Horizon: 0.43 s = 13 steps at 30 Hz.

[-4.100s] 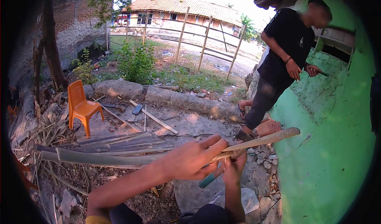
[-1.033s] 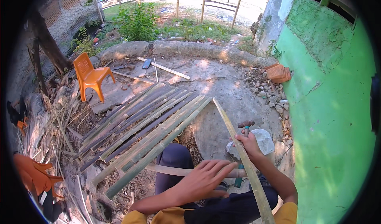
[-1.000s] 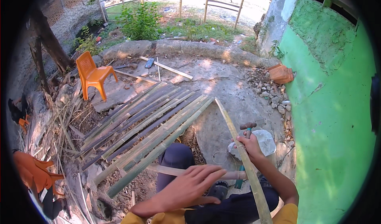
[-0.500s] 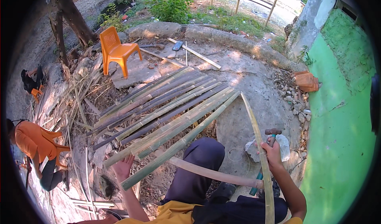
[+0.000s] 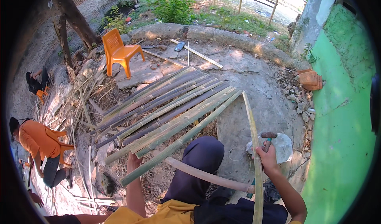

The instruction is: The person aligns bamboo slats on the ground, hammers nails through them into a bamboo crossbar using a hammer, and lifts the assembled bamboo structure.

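Bamboo slats [image 5: 186, 107] lie side by side in a fanned row before me, green and dark brown. My left hand [image 5: 134, 161] is closed at the near ends of the slats, its fingers partly hidden beneath them. My right hand [image 5: 267, 159] grips a hammer [image 5: 269, 135] close below its head; the teal handle runs down behind a long bamboo strip [image 5: 256, 144]. That strip stands lengthwise against my right fingers, its far end near the slats' tips. A pale curved bamboo piece [image 5: 206, 177] crosses over my legs under the slats.
A pale stone block [image 5: 282, 148] sits beside the hammer. Beyond the slats are an orange chair [image 5: 121, 53] and a phone [image 5: 179, 46]. A person in orange [image 5: 35, 138] sits at left; another person's hand [image 5: 36, 198] shows at lower left. A green wall [image 5: 341, 124] rises at right.
My left hand has moved right, from spread fingers beside the slat ends to closed at them. My right hand, with the hammer and the upright strip, has shifted slightly left.
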Tool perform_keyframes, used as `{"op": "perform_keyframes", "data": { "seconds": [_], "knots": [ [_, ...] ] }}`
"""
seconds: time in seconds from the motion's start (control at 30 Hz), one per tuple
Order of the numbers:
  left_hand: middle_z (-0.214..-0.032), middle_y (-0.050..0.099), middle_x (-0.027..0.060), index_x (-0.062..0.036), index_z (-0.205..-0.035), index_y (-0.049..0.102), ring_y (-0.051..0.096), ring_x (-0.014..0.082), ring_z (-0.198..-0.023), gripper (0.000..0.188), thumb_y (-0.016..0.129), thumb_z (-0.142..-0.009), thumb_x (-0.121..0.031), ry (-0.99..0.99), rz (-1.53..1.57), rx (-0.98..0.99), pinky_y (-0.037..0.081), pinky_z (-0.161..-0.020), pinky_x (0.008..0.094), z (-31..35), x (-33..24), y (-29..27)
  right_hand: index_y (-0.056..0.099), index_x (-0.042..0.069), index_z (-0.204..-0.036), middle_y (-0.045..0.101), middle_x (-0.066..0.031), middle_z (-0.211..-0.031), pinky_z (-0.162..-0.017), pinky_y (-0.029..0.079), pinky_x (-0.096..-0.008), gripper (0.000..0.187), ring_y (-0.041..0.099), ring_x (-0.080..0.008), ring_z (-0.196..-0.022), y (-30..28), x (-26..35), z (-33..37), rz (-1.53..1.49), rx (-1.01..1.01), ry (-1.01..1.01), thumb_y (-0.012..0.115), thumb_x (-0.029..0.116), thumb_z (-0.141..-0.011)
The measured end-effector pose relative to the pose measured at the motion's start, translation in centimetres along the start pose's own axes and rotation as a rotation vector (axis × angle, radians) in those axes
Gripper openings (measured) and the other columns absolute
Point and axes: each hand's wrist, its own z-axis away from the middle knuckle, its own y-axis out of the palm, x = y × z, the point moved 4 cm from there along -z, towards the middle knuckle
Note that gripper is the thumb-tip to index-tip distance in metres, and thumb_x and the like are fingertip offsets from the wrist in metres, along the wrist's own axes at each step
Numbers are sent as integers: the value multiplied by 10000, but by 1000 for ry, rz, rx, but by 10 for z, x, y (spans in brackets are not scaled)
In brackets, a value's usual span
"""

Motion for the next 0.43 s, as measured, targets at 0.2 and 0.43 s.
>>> {"op": "perform_keyframes", "data": {
  "seconds": [0.2, 0.43],
  "knots": [
    [-1316, 554, 223, -132, -1327, 579, 609, 382, -1149, 441, 651, -898, -68, 255, -131, -161, 552, -911, 454, 0, 22, 13, 521, 5, -1051, 694, -123, -845, -551, 558, -334, 260, 666, -191, -619, 0, -35, -15, -38, -16, 225, 721, 113, -925],
    [-1322, 557, 232, -77, -1316, 586, 582, 438, -1186, 511, 766, -844, -156, 421, -194, -250, 521, -991, 471, -17, 30, 32, 602, -61, -1133, 721, -153, -952, -694, 594, -315, 378, 722, -208, -782, 6, -45, -31, -4, 11, 282, 721, 246, -948]
  ]
}}
